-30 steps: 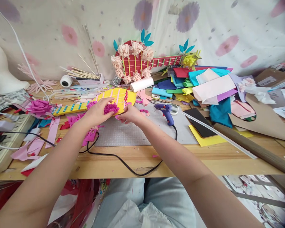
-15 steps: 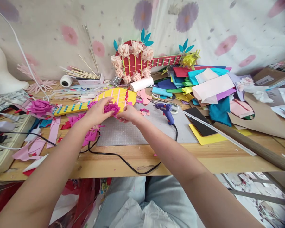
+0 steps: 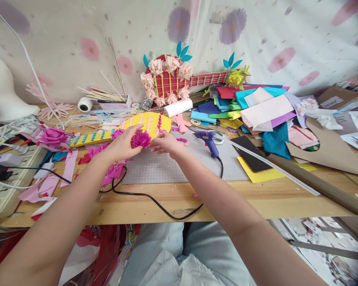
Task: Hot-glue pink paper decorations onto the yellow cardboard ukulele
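A magenta crepe-paper flower [image 3: 141,139] sits at the lower edge of a yellow paper guitar [image 3: 164,122] with pink strips on its body and blue frets on its neck. My left hand [image 3: 127,145] curls round the flower's left side, thumb below and fingers above. Just right of the petals is my right hand [image 3: 164,143], its fingers loosely apart and nothing visible in them. Another magenta flower [image 3: 117,134] is partly hidden behind my left hand. At the neck's far left end lies a larger pink paper rose [image 3: 53,137].
A blue glue gun [image 3: 208,141] rests on the grey cutting mat [image 3: 179,169], its black cord looping along the table's front. Behind stands a red paper guitar [image 3: 170,81] with pale roses. Coloured paper [image 3: 265,107] is piled right; a power strip [image 3: 14,182] lies left.
My right hand has drawn slightly back from the magenta flower, and its fingers have spread. More of the flower shows now. My left hand stays around it.
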Tool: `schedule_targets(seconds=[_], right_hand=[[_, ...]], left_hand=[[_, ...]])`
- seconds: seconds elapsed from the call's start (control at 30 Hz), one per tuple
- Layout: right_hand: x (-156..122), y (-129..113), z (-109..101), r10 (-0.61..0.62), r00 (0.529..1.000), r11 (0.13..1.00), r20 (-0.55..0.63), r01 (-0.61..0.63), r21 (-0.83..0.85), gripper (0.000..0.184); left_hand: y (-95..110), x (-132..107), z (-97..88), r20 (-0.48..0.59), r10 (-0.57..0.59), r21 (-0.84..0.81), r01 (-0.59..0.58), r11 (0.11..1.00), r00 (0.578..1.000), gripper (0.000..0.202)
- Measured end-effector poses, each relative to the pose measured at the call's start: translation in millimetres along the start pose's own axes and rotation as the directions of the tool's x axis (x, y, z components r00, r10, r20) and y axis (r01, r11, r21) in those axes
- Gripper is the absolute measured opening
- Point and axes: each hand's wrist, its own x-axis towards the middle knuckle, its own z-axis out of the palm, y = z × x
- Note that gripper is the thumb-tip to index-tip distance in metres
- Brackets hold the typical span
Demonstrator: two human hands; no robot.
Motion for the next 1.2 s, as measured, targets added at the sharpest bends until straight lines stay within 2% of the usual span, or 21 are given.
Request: schedule_targets(seconds=[0.1, 0.2, 0.33, 0.47, 0.8, 0.97, 1.03, 1.1, 1.17, 1.2], right_hand=[[-1.7, -0.7, -2.1, 0.010, 1.000, 1.000, 0.024, -0.010, 0.003, 0.024], [-2.8, -0.3, -2.1, 0.014, 0.999, 1.000, 0.032, -0.015, 0.019, 0.022], [-3.9, 0.2, -1.1, 0.009, 0.999, 0.999, 0.037, -0.011, 0.048, 0.019], [-5.0, 0.2, 0.3, 0.023, 0.999, 0.999, 0.046, -0.025, 0.048, 0.019], [-3.4, -1.1, 7.7, 0.008, 1.000, 0.997, 0.010, -0.009, 0.075, 0.017], [-3.6, -1.9, -1.4, 0.002, 1.000, 0.997, -0.009, -0.001, 0.081, 0.019], [-6.3, -0.9, -11.6, -0.019, 0.999, 0.997, -0.040, 0.022, 0.078, 0.021], [-10.5, 1.6, -25.8, -0.038, 0.996, 0.997, -0.077, 0.043, 0.059, 0.022], [-15.9, 6.2, -43.5, -0.050, 0.993, 0.999, -0.111, 0.052, 0.008, 0.022], [-18.8, 9.3, -53.3, -0.060, 0.990, 0.998, -0.124, 0.057, -0.027, 0.022]], left_hand=[[5.3, -2.8, -0.6, 0.066, 0.028, 0.088, -0.034, 0.996, 0.997, 0.080], [7.0, -2.2, 3.9, 0.037, 0.047, 0.147, -0.052, 0.988, 0.998, 0.086], [2.8, 0.7, 9.5, -0.032, 0.061, 0.158, -0.055, 0.986, 0.998, 0.074], [-2.1, 0.7, 8.6, -0.041, 0.051, 0.134, -0.046, 0.990, 0.998, 0.065], [-3.4, 0.7, 5.9, -0.015, 0.042, 0.147, -0.039, 0.988, 0.999, 0.063], [-0.2, 0.2, 2.5, -0.016, 0.050, 0.164, -0.046, 0.985, 0.999, 0.065], [0.1, 0.7, -0.2, -0.061, 0.082, 0.169, -0.071, 0.983, 0.995, 0.065], [1.2, 2.2, -4.3, -0.165, 0.116, 0.160, -0.090, 0.983, 0.979, 0.062], [5.4, 4.1, -9.4, -0.337, 0.128, 0.146, -0.083, 0.986, 0.933, 0.055], [9.1, 4.7, -11.6, -0.445, 0.128, 0.145, -0.070, 0.987, 0.886, 0.051]])
